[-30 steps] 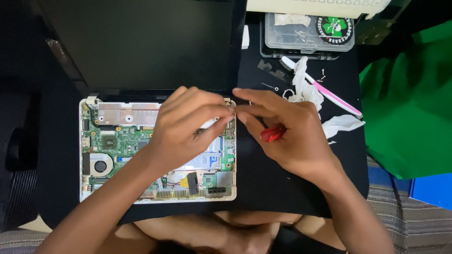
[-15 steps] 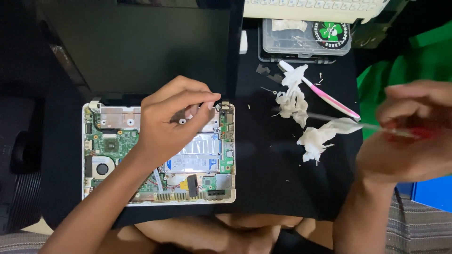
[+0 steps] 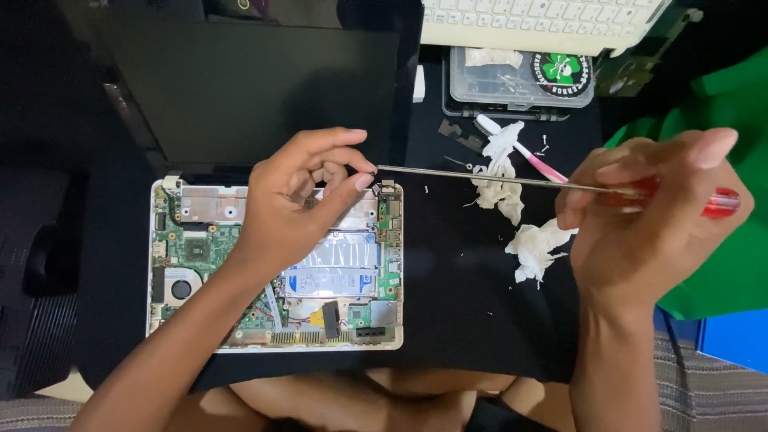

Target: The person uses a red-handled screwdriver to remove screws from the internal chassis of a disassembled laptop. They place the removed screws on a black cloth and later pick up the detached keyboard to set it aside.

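Note:
An opened small laptop base [image 3: 384, 264] with a white frame lies in front of me, its green circuit board and silver drive exposed. My left hand [image 3: 300, 200] hovers over its upper right part, thumb and a fingertip pinched together at the tip of a long screwdriver shaft [image 3: 480, 177]. My right hand [image 3: 648, 224] is off to the right above the black mat, closed around the screwdriver's red handle [image 3: 720, 202]. The shaft lies level and points left. Whether a screw sits between the left fingers cannot be seen.
The laptop's dark screen [image 3: 256, 88] lies flat behind the base. On the black mat [image 3: 456, 280] are white tissue wads [image 3: 540, 244], a pink toothbrush [image 3: 538, 166] and loose screws. A clear parts box [image 3: 512, 84] and white keyboard [image 3: 544, 20] sit behind; green cloth [image 3: 720, 112] is at the right.
My right hand drew away to the right with the screwdriver, then turned its shaft toward my left hand. The left hand rose off the board's corner and now pinches at the tip.

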